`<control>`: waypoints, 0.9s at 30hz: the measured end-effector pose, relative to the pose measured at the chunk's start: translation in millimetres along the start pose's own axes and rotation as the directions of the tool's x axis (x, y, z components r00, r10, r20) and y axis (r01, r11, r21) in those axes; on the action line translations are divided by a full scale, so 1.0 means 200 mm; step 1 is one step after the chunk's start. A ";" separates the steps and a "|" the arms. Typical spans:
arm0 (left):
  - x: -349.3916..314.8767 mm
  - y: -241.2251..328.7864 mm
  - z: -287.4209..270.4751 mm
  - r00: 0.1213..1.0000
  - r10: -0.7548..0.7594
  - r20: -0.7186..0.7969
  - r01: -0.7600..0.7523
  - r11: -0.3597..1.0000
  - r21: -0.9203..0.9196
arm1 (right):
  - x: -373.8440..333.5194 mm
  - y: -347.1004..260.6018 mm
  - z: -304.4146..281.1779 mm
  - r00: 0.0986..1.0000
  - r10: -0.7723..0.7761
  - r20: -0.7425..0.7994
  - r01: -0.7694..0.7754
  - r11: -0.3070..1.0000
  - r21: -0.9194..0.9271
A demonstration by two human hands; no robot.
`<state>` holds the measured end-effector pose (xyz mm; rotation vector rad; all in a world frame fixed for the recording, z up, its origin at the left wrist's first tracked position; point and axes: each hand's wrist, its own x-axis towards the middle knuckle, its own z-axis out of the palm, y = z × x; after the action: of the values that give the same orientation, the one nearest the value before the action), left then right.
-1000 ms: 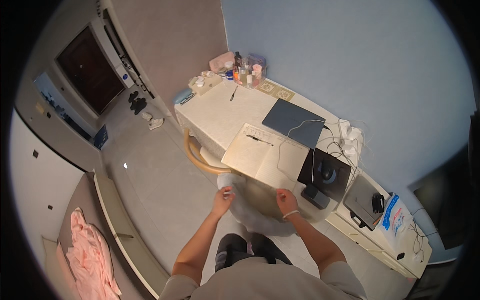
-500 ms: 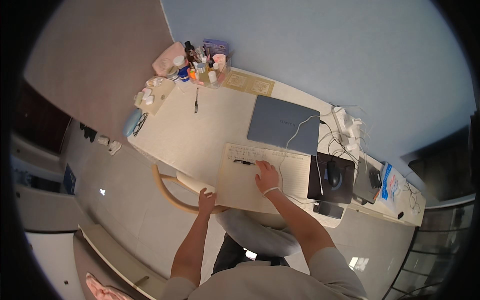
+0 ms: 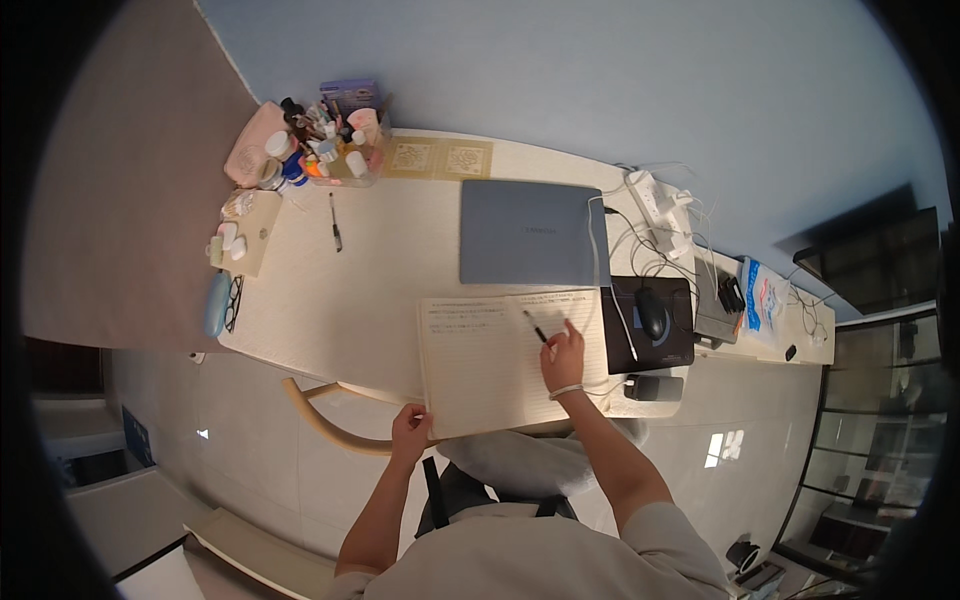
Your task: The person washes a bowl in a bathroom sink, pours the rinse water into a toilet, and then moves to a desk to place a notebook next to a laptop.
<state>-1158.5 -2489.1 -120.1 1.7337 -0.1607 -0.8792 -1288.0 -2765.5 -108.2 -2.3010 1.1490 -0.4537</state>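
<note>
An open lined notebook [image 3: 465, 375] lies at the table's front edge, with handwriting along the top of both pages. My right hand [image 3: 563, 362] is over its right page, a pale band around the wrist. Between the thumb and fingers it holds a black pen [image 3: 536, 326], tilted up to the left, while one finger points away from it. My left hand [image 3: 409, 434] is at the notebook's lower left corner, its fingers closed on the edge. Beyond the notebook sits a closed grey-blue laptop [image 3: 530, 235].
A black mouse [image 3: 652, 314] rests on a dark flat case [image 3: 672, 350] at right, with a phone [image 3: 655, 388] in front. White cables run to a power strip [image 3: 660, 215]. A second pen [image 3: 335, 222] and a cosmetics organizer [image 3: 345, 165] are at left. A wooden chair [image 3: 330, 425] stands by the table.
My right hand has lifted the pen off the notebook. My left fingers have closed on the notebook's corner. The notebook is turned straighter to me, and the whole view has shifted.
</note>
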 end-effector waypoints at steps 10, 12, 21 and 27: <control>-0.20 0.45 0.29 0.987 0.091 0.131 -0.092 0.996 0.002 | 0.04 0.54 -0.34 0.953 0.299 -0.047 -0.284 0.936 0.208; -0.24 0.50 0.35 0.987 0.103 0.124 -0.110 0.992 0.055 | 0.02 0.60 -0.37 0.934 0.356 0.018 -0.346 0.893 0.287; -0.23 0.49 0.39 0.999 -0.021 -0.046 0.017 0.997 -0.074 | 0.04 0.69 -0.42 0.932 0.360 -0.044 -0.310 0.854 0.419; -0.21 0.52 0.45 0.985 0.001 -0.170 -0.014 0.997 -0.078 | 0.06 0.71 -0.50 0.935 0.338 -0.112 -0.291 0.906 0.307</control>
<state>-1211.1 -2574.4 -17.5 1.7236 -0.0186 -0.7183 -1421.7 -2876.0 -110.9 -1.8145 1.4045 -0.6445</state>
